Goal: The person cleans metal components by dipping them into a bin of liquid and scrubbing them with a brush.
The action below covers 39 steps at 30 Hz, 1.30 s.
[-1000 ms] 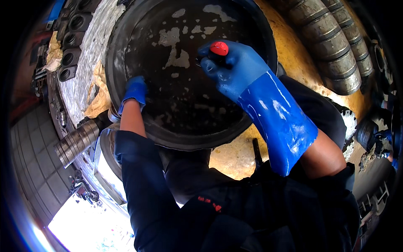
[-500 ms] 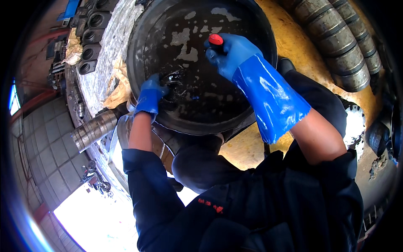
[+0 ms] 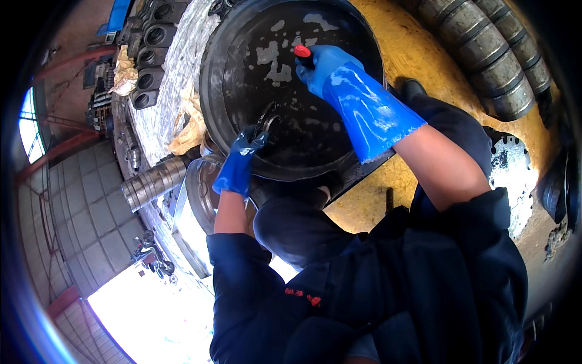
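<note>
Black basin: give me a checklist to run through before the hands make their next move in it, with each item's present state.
1. Left hand gloved and gripping the dark metal part: ok.
2. Right hand gloved and closed on the red-tipped tool: ok.
3. Both hands over the black basin: ok.
4. Dark liquid with foam patches in the basin: ok.
5. Tool's working end visible: cannot tell, hidden by the glove.
6. Basin seated steadily on its support: cannot tell.
</note>
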Each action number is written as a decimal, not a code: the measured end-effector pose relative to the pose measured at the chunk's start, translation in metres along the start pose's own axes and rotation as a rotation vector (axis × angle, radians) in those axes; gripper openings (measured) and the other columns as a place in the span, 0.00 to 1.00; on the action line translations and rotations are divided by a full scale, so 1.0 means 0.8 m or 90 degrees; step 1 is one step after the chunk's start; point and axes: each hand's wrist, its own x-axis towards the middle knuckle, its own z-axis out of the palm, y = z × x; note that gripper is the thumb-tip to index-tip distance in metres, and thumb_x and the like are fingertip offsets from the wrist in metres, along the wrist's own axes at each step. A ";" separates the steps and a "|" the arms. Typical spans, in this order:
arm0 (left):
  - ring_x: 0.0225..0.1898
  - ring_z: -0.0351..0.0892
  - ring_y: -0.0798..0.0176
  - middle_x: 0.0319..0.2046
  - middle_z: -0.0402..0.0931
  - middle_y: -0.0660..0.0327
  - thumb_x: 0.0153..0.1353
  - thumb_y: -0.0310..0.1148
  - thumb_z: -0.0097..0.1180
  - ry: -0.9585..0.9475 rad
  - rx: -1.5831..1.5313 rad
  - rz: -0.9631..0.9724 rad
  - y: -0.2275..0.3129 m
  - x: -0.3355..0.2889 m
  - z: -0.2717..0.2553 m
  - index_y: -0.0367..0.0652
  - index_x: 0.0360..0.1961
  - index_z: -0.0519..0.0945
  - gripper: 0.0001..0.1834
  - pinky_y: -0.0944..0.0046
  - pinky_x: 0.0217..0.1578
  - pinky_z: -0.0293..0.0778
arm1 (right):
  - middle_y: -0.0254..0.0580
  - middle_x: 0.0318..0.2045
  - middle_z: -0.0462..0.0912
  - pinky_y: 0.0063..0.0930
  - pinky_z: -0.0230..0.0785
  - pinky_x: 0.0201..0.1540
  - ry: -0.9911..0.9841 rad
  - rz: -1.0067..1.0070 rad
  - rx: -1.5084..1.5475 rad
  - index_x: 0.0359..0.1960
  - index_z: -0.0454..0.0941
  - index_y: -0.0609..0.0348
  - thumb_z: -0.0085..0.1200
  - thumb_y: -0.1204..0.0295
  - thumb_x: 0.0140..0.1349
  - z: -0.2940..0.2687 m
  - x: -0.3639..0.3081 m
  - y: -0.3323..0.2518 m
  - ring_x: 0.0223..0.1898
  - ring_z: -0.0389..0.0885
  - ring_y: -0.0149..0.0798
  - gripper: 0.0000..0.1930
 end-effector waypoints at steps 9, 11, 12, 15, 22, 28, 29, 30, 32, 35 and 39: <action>0.49 0.77 0.55 0.47 0.79 0.49 0.64 0.32 0.54 0.220 0.048 0.060 0.143 -0.098 0.014 0.38 0.57 0.76 0.20 0.59 0.51 0.72 | 0.46 0.46 0.84 0.40 0.74 0.51 -0.142 0.058 -0.001 0.53 0.80 0.46 0.57 0.58 0.60 0.043 0.017 0.023 0.48 0.82 0.51 0.20; 0.53 0.76 0.51 0.51 0.77 0.46 0.64 0.27 0.50 0.244 0.186 0.146 0.139 -0.111 -0.002 0.39 0.60 0.73 0.22 0.57 0.54 0.70 | 0.46 0.48 0.84 0.41 0.75 0.51 -0.155 0.072 -0.015 0.54 0.79 0.46 0.58 0.60 0.60 0.054 0.020 0.023 0.48 0.83 0.51 0.20; 0.54 0.75 0.48 0.53 0.76 0.45 0.64 0.25 0.48 0.255 0.257 0.186 0.136 -0.118 -0.010 0.39 0.61 0.72 0.23 0.56 0.56 0.70 | 0.47 0.48 0.83 0.40 0.75 0.51 -0.188 0.085 -0.022 0.54 0.79 0.47 0.59 0.61 0.59 0.059 0.021 0.024 0.49 0.83 0.51 0.20; 0.52 0.75 0.53 0.50 0.78 0.47 0.66 0.38 0.48 0.310 0.114 0.135 0.145 -0.109 -0.003 0.35 0.59 0.73 0.24 0.60 0.55 0.69 | 0.49 0.48 0.83 0.40 0.75 0.51 -0.259 0.052 -0.140 0.53 0.80 0.49 0.60 0.61 0.59 0.078 0.033 0.047 0.50 0.82 0.52 0.20; 0.48 0.79 0.58 0.47 0.80 0.50 0.70 0.57 0.43 0.296 -0.248 0.015 0.156 -0.104 0.066 0.29 0.55 0.76 0.36 0.62 0.51 0.72 | 0.49 0.38 0.86 0.36 0.75 0.46 -0.142 0.076 0.050 0.47 0.83 0.57 0.62 0.63 0.59 0.089 0.031 0.050 0.41 0.85 0.46 0.17; 0.54 0.77 0.46 0.54 0.73 0.40 0.68 0.17 0.31 0.244 0.323 0.031 0.151 -0.112 0.089 0.38 0.71 0.54 0.29 0.54 0.53 0.74 | 0.41 0.32 0.86 0.31 0.75 0.41 -0.268 -0.054 0.538 0.42 0.85 0.57 0.66 0.61 0.57 0.093 0.018 0.041 0.32 0.83 0.32 0.16; 0.54 0.77 0.46 0.54 0.73 0.40 0.68 0.17 0.31 0.238 0.316 0.036 0.164 -0.109 0.091 0.38 0.71 0.54 0.29 0.54 0.53 0.74 | 0.42 0.33 0.86 0.26 0.75 0.43 -0.312 -0.038 0.521 0.41 0.84 0.60 0.66 0.67 0.57 0.090 0.019 0.042 0.35 0.83 0.33 0.13; 0.54 0.76 0.42 0.52 0.74 0.37 0.62 0.13 0.34 0.238 0.288 0.028 0.178 -0.106 0.095 0.34 0.70 0.53 0.33 0.53 0.53 0.73 | 0.43 0.34 0.86 0.26 0.74 0.45 -0.281 -0.139 0.444 0.42 0.84 0.59 0.65 0.68 0.58 0.104 0.021 0.055 0.38 0.83 0.33 0.12; 0.54 0.74 0.38 0.50 0.74 0.34 0.56 0.10 0.38 0.256 0.266 -0.012 0.167 -0.118 0.084 0.30 0.70 0.52 0.37 0.51 0.53 0.73 | 0.43 0.35 0.86 0.30 0.73 0.49 -0.388 -0.153 0.307 0.42 0.83 0.55 0.64 0.60 0.59 0.108 -0.013 0.013 0.40 0.83 0.35 0.15; 0.52 0.76 0.38 0.49 0.74 0.34 0.56 0.10 0.41 0.272 0.308 0.015 0.161 -0.105 0.096 0.30 0.70 0.54 0.37 0.51 0.52 0.74 | 0.44 0.35 0.86 0.33 0.73 0.49 -0.282 -0.192 0.178 0.41 0.82 0.52 0.61 0.55 0.59 0.113 -0.007 0.025 0.39 0.84 0.40 0.16; 0.51 0.77 0.38 0.48 0.75 0.34 0.54 0.09 0.42 0.297 0.283 0.020 0.150 -0.099 0.094 0.29 0.69 0.55 0.37 0.51 0.50 0.75 | 0.42 0.34 0.86 0.30 0.74 0.45 -0.198 -0.043 0.233 0.41 0.84 0.56 0.61 0.54 0.61 0.121 0.018 0.028 0.37 0.84 0.36 0.18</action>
